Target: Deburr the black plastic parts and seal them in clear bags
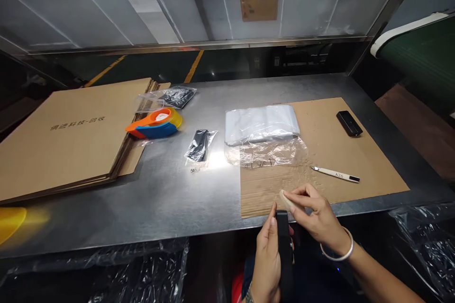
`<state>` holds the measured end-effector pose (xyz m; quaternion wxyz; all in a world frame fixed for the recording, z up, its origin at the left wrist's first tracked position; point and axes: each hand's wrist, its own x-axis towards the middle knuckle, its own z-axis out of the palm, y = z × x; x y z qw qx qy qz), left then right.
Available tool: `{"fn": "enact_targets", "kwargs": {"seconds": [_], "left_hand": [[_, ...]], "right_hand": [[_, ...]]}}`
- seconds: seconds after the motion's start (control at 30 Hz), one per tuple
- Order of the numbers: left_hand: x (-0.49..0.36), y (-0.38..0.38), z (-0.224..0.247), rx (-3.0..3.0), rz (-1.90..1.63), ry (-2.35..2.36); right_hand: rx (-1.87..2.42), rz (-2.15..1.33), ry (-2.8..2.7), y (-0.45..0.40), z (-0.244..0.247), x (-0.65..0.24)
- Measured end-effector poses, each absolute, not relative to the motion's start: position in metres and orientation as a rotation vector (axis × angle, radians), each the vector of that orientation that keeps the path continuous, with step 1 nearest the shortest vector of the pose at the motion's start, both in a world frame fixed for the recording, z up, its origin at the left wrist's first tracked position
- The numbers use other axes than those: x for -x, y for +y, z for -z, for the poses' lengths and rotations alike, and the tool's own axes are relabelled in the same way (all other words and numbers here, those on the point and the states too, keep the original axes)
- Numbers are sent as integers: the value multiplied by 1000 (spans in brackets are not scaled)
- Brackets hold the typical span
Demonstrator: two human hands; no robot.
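Observation:
My left hand (268, 255) is closed around a long black plastic-looking part (284, 246), held upright at the table's front edge. Just above its top end, my right hand (316, 213) pinches a small flat beige piece (285, 198) between thumb and fingers; what it is exactly I cannot tell. Under and beyond the hands lies a flat cardboard sheet (369, 151). A white pen-shaped craft knife (336, 174) marked A26 rests on it, and farther right is a small black plastic tray-like part (349, 123).
Clear plastic bags (262, 123) lie in a stack, partly on the cardboard. To the left are a bagged black part (201, 146), an orange and blue tape dispenser (156, 123), another bag of black items (177, 96) and stacked cardboard (71, 137). A metal table (170, 199) carries everything.

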<state>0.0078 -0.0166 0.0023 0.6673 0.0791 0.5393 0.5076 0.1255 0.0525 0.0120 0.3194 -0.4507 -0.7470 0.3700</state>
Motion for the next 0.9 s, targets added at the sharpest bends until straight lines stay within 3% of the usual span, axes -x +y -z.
{"fn": "enact_targets", "kwargs": {"seconds": [0.17,0.6,0.9], "left_hand": [[-4,-14,-12,-162,-1136,1109],[-3,-18,-10,-197,-1246,1170],[6,-16,13,215,-1127,525]], "right_hand": [[1302,-1149,-1805,60,-5,-142],[1302,-1128,-1810,49,-3,-152],[1139,-1202,-1752,33,-12,-144]]}}
